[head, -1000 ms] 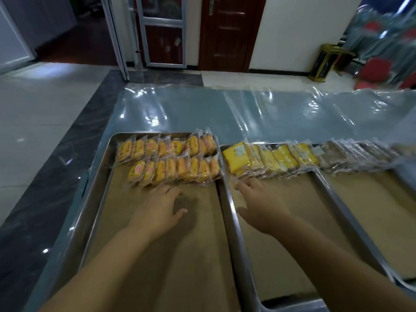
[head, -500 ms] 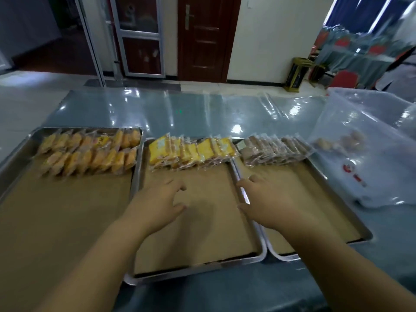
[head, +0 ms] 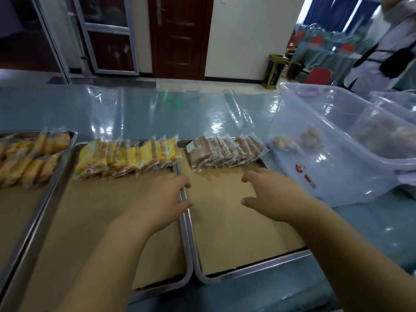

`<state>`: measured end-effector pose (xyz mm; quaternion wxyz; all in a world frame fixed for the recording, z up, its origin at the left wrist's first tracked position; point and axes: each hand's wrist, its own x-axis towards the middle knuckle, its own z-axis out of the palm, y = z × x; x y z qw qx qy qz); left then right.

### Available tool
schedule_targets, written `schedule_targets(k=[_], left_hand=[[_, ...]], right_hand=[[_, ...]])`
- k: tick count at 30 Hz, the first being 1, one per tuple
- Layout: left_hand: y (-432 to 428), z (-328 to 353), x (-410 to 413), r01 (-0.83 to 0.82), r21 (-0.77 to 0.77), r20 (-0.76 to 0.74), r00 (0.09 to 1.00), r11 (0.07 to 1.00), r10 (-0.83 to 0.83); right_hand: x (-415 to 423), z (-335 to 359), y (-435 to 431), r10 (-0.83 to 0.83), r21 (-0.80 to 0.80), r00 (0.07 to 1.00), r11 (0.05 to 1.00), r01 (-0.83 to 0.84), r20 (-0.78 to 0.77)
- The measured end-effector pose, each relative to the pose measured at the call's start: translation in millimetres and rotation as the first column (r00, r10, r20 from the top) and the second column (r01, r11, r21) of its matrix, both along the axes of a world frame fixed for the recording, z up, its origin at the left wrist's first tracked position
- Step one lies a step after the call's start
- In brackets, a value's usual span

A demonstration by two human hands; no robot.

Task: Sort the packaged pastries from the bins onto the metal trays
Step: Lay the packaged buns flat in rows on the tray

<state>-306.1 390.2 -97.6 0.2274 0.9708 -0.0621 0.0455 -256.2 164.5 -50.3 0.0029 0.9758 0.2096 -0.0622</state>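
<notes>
Clear plastic sheeting lies wrinkled over the blue table [head: 157,113]. Both hands hold nothing. The left fingers [head: 183,184] are loosely curled and slightly apart, the thumb below them, and the left hand [head: 162,199] hovers over the seam where the middle tray [head: 162,289] meets the right tray [head: 258,266]. The right fingers [head: 248,174] are likewise slack and a little spread, and the right hand [head: 274,194] hangs over the bare brown paper [head: 225,233] lining the right tray, just short of the packs. Whether either hand touches the paper I cannot tell; both are blurred. Empty and ready for the next reach into the bin, I would guess.

Along the far edge of the middle tray stands a row of yellow packs [head: 128,157], leaning on one another like filed cards; brown packs [head: 225,152] do the same along the far edge of the right tray, and orange packs [head: 27,163] fill two rows at the far end of the left tray [head: 73,135]. Starting at the far edge, one kind to a tray, leaves the near paper free for later rows. Each pastry sits in a glossy clear wrapper. A clear bin [head: 349,176] stands just beside the right tray's right edge, with a few pale pastries [head: 299,140] on its floor.
</notes>
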Motion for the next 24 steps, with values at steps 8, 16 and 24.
schedule_targets(k=[8,16,24], left_hand=[[-86,20,94,0.037,0.01,-0.013,0.999,0.999,-0.037],[-170,72,164,0.152,0.042,0.088,0.984,0.987,-0.156],[-267,114,202,0.17,0.234,0.083,0.978,0.957,-0.194]], right_hand=[[84,41,-77,0.058,-0.056,0.997,0.997,-0.061,-0.041],[141,87,-170,0.144,0.083,0.984,0.985,-0.153,0.105],[210,104,-280,0.142,0.112,0.988,0.983,-0.148,0.066]])
